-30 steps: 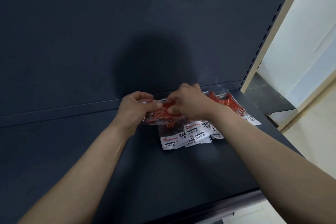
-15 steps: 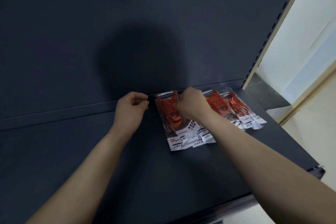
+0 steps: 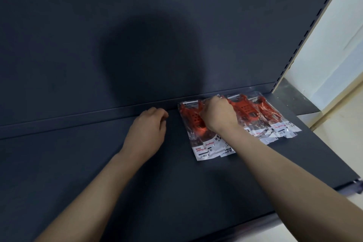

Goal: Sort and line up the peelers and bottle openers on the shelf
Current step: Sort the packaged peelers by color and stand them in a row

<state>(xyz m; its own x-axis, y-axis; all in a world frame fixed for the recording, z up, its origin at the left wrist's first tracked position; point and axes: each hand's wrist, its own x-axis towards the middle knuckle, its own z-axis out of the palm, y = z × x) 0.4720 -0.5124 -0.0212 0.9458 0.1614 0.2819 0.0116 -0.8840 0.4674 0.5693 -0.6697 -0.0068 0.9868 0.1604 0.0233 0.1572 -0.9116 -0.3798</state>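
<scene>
Several red peelers in clear plastic packets with white labels lie overlapping in a row on the dark shelf (image 3: 98, 163), at its back right. The leftmost packet (image 3: 193, 124) lies flat with its label toward me. My right hand (image 3: 218, 114) sits on top of the row with fingers curled, pinching the top edge of a packet just right of the leftmost one. My left hand (image 3: 147, 129) hovers to the left of the packets, fingers loosely curled and holding nothing. Further packets (image 3: 263, 110) extend to the right.
The shelf's dark back panel (image 3: 137, 25) rises straight behind the packets. A slotted upright (image 3: 306, 31) marks the right end. The shelf's front edge (image 3: 294, 210) runs lower right, with pale floor beyond it.
One second ago both hands held a packet above the pile. It now lies flat at the left end of the row; my left hand has let go and drawn left.
</scene>
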